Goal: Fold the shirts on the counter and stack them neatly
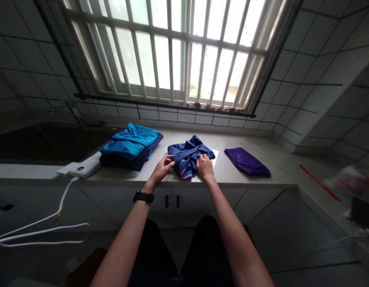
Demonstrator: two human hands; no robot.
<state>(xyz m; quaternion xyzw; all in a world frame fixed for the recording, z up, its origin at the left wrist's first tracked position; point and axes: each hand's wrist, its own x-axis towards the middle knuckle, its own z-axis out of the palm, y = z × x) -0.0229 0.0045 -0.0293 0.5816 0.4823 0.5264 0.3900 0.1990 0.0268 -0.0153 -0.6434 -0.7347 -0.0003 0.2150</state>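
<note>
A crumpled dark blue garment (187,155) with a white and pink striped edge lies on the pale counter in front of me. At its left side is my left hand (164,166), thumb and fingers apart, with the fingertips close to the cloth; a dark watch is on that wrist. My right hand (205,165) rests on the garment's right side, its fingers curled and closed on the fabric. Left of it sits a stack of folded clothes, a bright blue one (132,139) over a dark navy one (148,149). A folded purple cloth (247,161) lies to the right.
A dark sink (53,139) with a tap (77,113) is at the left. A white power strip (85,166) with a cable (63,195) sits at the counter's front edge. To the right lie a red strip (318,182) and a clear plastic bag (352,179). A barred window is behind.
</note>
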